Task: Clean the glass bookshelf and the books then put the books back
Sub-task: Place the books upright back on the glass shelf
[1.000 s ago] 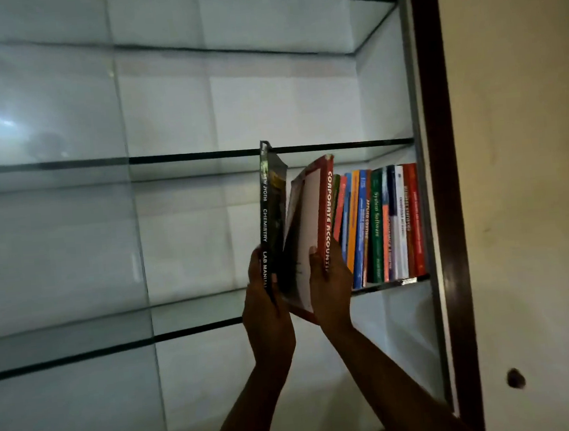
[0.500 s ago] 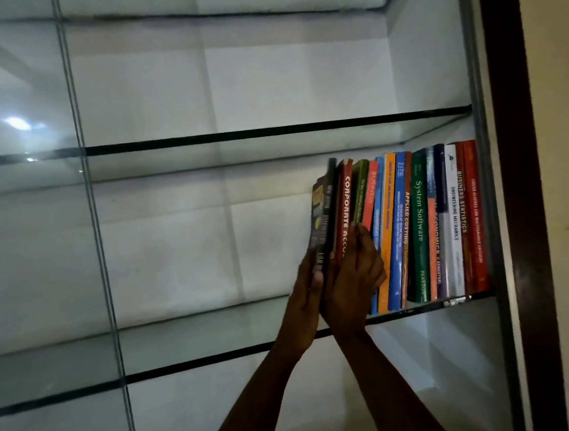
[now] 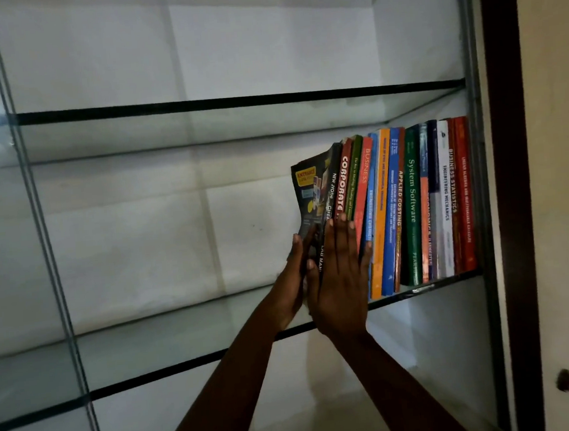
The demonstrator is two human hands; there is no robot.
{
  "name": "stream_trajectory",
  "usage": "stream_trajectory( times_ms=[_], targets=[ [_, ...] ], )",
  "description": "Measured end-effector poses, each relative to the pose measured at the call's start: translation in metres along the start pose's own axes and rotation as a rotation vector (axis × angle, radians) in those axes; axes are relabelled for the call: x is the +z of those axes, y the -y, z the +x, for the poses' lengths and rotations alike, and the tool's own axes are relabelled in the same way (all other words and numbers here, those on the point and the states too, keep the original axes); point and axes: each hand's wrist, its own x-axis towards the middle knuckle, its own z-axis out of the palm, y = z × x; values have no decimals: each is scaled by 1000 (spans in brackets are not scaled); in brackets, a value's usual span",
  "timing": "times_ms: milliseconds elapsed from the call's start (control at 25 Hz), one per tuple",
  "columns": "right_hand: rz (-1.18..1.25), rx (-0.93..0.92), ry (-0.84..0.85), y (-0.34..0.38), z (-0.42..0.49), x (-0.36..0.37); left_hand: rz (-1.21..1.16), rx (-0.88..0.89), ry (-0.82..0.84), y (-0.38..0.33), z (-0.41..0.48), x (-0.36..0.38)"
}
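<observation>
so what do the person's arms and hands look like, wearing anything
Both arms are bare to the frame edge, no sleeves. The left hand and right hand are ungloved; no watch, band or ring shows.

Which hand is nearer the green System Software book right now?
Right. The right hand lies flat on spines a few books left of the green System Software book; the left hand is farther left, against the black end book.
</observation>
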Motion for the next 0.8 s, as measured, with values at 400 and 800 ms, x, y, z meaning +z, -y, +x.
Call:
stream_trajectory(
  times_ms=[400,800],
  targets=[
    [758,144,519,1,-48,-100,698,311,-467,-18,-123,20],
    [1167,392,1478,141,-262,-168,662,-344,-1039,49,-496,48]
  ],
)
